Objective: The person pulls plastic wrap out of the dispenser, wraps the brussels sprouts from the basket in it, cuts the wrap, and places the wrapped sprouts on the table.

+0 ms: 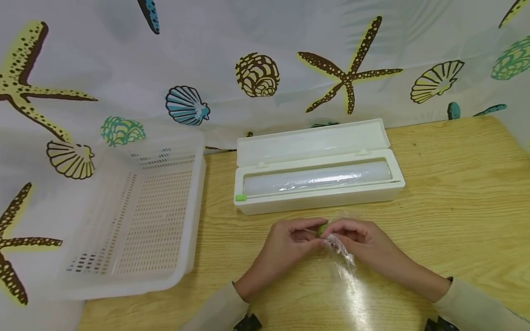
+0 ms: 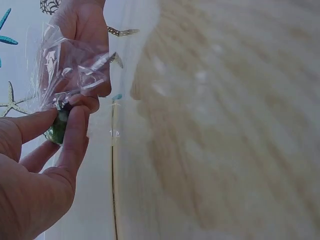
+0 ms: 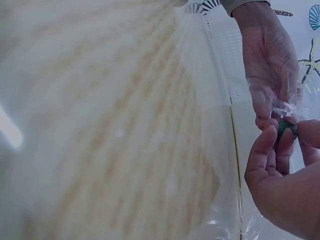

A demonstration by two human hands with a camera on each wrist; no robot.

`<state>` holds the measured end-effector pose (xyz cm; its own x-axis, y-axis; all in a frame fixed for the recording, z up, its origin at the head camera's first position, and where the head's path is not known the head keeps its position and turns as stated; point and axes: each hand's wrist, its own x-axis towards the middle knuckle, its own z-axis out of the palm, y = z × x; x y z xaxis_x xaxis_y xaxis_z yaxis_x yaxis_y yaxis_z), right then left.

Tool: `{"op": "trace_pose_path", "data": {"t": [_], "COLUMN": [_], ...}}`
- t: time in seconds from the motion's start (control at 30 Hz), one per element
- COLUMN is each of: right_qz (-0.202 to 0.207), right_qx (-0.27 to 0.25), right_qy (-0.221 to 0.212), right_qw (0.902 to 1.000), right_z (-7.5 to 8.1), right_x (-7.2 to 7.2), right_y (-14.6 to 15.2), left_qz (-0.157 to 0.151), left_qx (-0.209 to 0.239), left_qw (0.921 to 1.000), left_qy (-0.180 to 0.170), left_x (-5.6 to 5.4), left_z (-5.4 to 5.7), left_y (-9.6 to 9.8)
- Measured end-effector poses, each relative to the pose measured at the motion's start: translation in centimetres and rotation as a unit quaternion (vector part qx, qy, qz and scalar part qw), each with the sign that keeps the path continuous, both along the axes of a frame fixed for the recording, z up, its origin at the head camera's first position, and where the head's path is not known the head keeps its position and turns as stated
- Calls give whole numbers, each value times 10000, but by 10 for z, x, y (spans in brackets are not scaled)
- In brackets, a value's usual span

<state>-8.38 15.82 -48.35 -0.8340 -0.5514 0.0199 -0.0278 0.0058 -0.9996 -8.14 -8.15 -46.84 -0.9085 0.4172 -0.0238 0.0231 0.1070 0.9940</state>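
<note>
A small green, rounded object [image 2: 59, 127] sits between both hands, partly covered by fingers; its kind is unclear. My left hand [image 1: 285, 241] pinches it between thumb and fingertips. Clear plastic film [image 1: 340, 248] is gathered round the object and hangs toward the front of the table. With its fingertips, my right hand [image 1: 359, 236] pinches the bunched film right against the object. In the left wrist view, crinkled film spreads in front of the right palm. Both hands are just in front of an opened cling film box.
The white cling film box [image 1: 319, 201] has its lid raised, a film roll [image 1: 316, 178] inside and a green slider [image 1: 241, 197] at its left end. A white perforated basket [image 1: 188, 220] stands at the left on the wooden table [image 1: 455, 193]. Behind hangs a shell-patterned cloth [image 1: 290, 27].
</note>
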Motion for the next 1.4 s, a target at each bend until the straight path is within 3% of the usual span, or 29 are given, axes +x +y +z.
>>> {"op": "trace_pose_path", "data": {"t": [0.13, 0.4, 0.87, 1.13, 1.4], "right_qz": [39, -7, -235, -932, -1480], "right_qx": [13, 81, 194, 581, 689], "right_qy": [-75, -87, 271, 1294, 1361], "right_qw": [10000, 9999, 9992, 9855, 9772], "right_z": [-1, 2, 2, 4, 10], "right_x": [0, 2, 4, 9, 14], "right_y": [0, 2, 1, -3, -8], "left_qz": [-65, -124, 139, 146, 236], "left_qx": [143, 590, 720, 809, 727], "left_qw": [9998, 9976, 9959, 9949, 9955], "left_qy": [-109, 330, 524, 578, 561], "left_x": [1, -1, 1, 1, 4], "left_z": [-1, -7, -6, -8, -6], "left_y": [0, 3, 4, 6, 8]}}
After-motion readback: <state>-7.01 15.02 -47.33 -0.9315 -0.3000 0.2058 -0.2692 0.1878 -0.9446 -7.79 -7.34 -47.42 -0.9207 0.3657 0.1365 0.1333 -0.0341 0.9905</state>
